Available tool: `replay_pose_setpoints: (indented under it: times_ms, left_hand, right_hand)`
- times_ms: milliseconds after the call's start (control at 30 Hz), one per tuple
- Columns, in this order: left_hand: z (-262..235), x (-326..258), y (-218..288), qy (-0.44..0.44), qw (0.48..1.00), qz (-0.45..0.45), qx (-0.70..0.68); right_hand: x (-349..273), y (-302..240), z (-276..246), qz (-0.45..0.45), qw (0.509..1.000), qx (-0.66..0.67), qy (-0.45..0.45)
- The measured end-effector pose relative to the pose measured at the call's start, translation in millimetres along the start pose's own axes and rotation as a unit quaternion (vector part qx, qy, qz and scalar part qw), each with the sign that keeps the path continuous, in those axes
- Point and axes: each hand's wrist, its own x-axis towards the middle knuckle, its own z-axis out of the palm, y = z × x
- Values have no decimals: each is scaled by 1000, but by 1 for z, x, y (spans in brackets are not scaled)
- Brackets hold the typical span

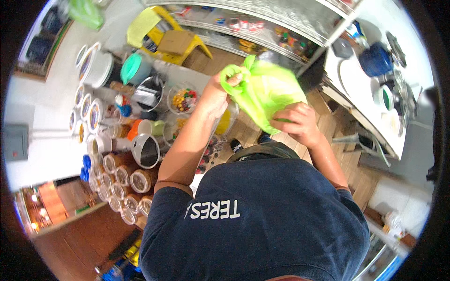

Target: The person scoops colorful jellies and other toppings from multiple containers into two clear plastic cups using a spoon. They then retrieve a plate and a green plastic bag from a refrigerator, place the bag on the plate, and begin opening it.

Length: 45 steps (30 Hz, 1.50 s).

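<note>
A bright green plastic bag (274, 89) is held up in front of me, bulging and slightly blurred on its far right side. My left hand (218, 96) is closed around the gathered, twisted end of the bag, and a loop of the plastic circles its fingertips. At the bag's near right edge, the curled fingers of my right hand (300, 122) grip the plastic. What the bag contains, if anything, cannot be made out.
To my left a table holds lidded jars (122, 175), white tubs (96, 68), a teal-lidded container (133, 69) and a bowl of colourful pieces (183, 99). Beyond stand a yellow chair (140, 25) with a cardboard box (176, 42) and metal shelves (276, 35). A white counter (361, 103) is at right.
</note>
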Motion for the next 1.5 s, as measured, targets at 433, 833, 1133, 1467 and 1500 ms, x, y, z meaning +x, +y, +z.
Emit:
replay_pose_setpoints:
  times_ms: [433,833,1133,1467,1500]
  left_hand:
    - [187,54,-98,-143,981,89,92]
    - [360,160,-229,-65,997,15,32]
    - [456,207,-226,-346,924,94,132]
    - [501,330,-196,-192,969,91,129]
    - [501,336,-192,-109,971,147,152]
  right_hand:
    - [-103,25,-66,427,884,115,151]
    - [-323,47,-215,423,837,344,28]
    - [-344,89,-267,520,803,-144,254]
    - [-372,191,-255,659,606,63,440]
    - [-374,196,-255,657,581,74,475]
